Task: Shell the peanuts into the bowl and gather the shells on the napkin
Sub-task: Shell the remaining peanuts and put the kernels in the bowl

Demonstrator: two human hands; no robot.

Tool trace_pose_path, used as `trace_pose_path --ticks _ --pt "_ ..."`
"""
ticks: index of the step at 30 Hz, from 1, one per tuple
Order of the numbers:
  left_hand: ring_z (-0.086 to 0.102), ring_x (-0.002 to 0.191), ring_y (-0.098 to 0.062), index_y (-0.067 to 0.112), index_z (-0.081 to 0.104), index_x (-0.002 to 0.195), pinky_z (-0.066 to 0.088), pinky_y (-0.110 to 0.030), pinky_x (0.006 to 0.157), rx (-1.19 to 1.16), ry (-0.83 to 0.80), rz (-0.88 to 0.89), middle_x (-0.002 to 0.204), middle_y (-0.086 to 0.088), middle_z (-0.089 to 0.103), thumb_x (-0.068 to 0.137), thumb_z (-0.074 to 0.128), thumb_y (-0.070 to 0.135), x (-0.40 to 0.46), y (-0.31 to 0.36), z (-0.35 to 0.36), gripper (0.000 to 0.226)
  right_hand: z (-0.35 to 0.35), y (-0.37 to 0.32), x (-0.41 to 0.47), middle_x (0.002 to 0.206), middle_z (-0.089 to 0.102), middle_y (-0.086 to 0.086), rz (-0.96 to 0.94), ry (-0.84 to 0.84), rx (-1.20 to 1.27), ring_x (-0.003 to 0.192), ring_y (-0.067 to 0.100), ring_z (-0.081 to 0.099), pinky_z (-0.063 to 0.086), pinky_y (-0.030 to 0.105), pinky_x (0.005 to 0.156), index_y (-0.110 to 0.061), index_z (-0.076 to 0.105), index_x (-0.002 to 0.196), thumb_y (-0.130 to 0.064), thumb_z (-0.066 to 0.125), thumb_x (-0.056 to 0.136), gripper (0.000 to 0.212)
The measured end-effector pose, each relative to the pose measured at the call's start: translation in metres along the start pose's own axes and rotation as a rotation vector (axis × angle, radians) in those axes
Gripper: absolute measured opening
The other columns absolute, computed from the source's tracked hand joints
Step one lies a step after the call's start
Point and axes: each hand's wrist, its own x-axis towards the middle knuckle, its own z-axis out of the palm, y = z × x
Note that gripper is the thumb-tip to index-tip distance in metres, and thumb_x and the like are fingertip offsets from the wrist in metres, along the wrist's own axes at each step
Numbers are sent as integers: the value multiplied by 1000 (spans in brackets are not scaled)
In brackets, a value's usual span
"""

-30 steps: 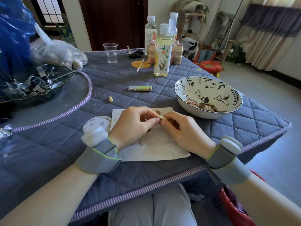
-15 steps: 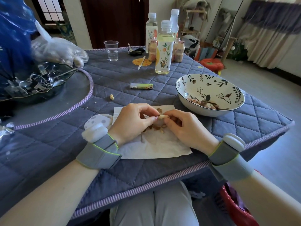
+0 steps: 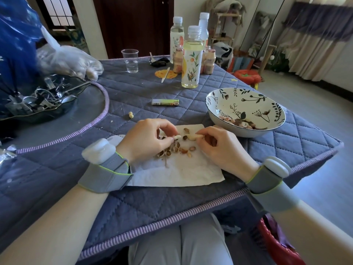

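White napkin (image 3: 177, 169) is under my hands, with brown shell bits (image 3: 170, 150) piled on it. A moment ago both hands pinched one peanut together; now it has split, so my left hand (image 3: 147, 138) pinches one shell half (image 3: 176, 137) and my right hand (image 3: 219, 148) pinches the other (image 3: 194, 137). I think the nuts go next into the flowered bowl (image 3: 246, 109), just beside my right hand.

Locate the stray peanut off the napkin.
In the head view, the stray peanut lies on the quilted cloth, beyond the left hand, left of the small green tube.
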Motion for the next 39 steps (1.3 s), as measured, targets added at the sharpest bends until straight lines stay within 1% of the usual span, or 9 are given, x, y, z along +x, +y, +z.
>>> trace_pose_path --ticks 3,6,10,15,18,21,25,29,39 --pt "48 58 3 41 60 72 35 -21 57 35 -2 8 83 12 64 79 61 24 1 -2 0 18 -2 -1 -2 85 46 -3 -53 -57 -69 66 1 42 33 13 65 -16 62 108 -17 58 85 23" --pt "44 57 -5 38 64 72 33 -22 56 -27 48 13 80 13 58 73 54 33 2 -2 0 10 -7 -8 -4 94 44 -5 -149 -94 -106 71 -5 39 31 5 69 -19 63 106 -15 58 85 21" --pt "44 60 -10 33 66 77 36 -21 59 21 61 53 81 13 57 75 56 34 1 -1 2 11 -8 -12 -2 97 46 -4 -211 -176 -261 95 14 43 33 17 81 -20 66 103 -21 57 87 18" --pt "46 64 -2 26 68 82 32 -10 58 65 37 74 85 7 56 82 63 22 1 -3 6 7 -2 -12 0 101 50 1 -214 -223 -333 99 19 45 41 31 88 -19 66 99 -23 56 87 17" --pt "46 71 2 24 68 85 31 -8 63 109 27 112 87 5 53 82 64 22 1 -3 8 6 -2 -13 0 99 51 4 -211 -194 -293 94 19 47 39 24 82 -15 63 93 -20 57 85 11" --pt "41 79 -3 23 70 88 30 -7 70 151 35 172 87 5 48 82 64 25 2 -1 12 9 -6 -15 -1 89 51 -2 -179 -161 -193 73 4 43 31 13 67 -14 61 89 -16 58 82 8" --pt "41 81 -14 21 74 88 33 -21 73 240 28 254 83 3 48 76 57 33 3 5 24 24 -6 -18 -5 76 49 -15 -123 -138 -74 68 -12 46 34 3 62 -19 60 82 -16 63 79 5" --pt "44 77 -18 21 75 82 42 -34 70 290 35 277 79 -2 55 72 57 38 4 6 24 27 0 -20 -8 69 48 -17 -71 -107 -45 63 -9 47 36 4 60 -25 53 78 -15 63 79 15" --pt "39 81 -12 22 67 78 42 -35 78 269 -4 208 86 3 56 72 52 35 3 6 21 21 2 -20 -11 70 51 -12 -14 -93 -41 61 1 47 37 4 61 -13 60 84 -13 63 80 5"
